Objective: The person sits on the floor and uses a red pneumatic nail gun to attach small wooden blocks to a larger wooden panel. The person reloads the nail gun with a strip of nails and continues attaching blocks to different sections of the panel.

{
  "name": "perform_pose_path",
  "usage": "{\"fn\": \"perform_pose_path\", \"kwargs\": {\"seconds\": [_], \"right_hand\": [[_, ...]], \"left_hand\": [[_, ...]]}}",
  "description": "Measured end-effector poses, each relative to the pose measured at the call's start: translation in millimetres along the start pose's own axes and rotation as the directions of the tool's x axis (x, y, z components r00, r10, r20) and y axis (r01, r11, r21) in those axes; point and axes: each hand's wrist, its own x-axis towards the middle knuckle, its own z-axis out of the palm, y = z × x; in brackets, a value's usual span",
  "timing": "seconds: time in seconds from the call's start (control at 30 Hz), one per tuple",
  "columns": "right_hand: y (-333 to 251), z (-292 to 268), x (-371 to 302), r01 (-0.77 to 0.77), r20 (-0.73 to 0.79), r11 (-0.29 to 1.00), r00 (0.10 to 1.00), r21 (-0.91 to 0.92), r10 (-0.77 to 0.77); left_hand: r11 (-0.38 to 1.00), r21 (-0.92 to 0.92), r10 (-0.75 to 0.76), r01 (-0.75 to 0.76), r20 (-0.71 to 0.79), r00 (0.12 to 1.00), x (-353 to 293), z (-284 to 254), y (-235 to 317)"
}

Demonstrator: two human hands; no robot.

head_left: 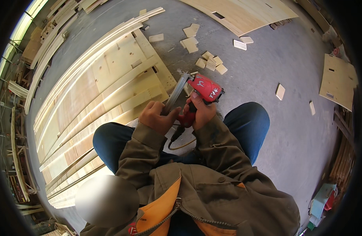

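Observation:
In front of my knees I hold a red air nail gun (205, 87) with white marks on its body. My right hand (201, 109) is wrapped round its handle, below the red head. My left hand (159, 117) is closed at the lower end of the long metal magazine (176, 92), which slants up to the right toward the nose. Whether a strip of fasteners is pinched in those left fingers is hidden. An air hose (177, 135) hangs from the handle's base and curls between my legs.
Left of me lies a large stack of wooden boards and panels (86, 92). Small wood blocks (210, 62) are scattered on the grey floor ahead. A big plywood sheet (244, 15) lies beyond, and another panel (338, 80) stands at the right. Lumber (47, 51) lines the far left.

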Motion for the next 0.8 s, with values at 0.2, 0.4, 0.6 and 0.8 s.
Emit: {"fn": "perform_pose_path", "kwargs": {"seconds": [0.2,0.4,0.6,0.8], "right_hand": [[-4,5,-6,-0.009,0.000,0.995,1.000,-0.097,0.009],[-2,4,-6,0.006,0.012,0.996,1.000,-0.089,-0.005],[-3,6,-4,-0.029,-0.007,0.998,1.000,-0.060,0.029],[-6,-6,7,-0.017,0.032,1.000,0.999,-0.004,0.017]], "left_hand": [[0.999,0.001,0.034,-0.034,0.023,0.999,-4,2,-7],[0.997,0.050,0.047,-0.051,0.068,0.997,-6,2,-12],[0.998,0.061,0.024,-0.033,0.149,0.989,-7,-4,-12],[0.998,0.011,-0.055,0.054,0.139,0.989,-5,-14,-3]]}}
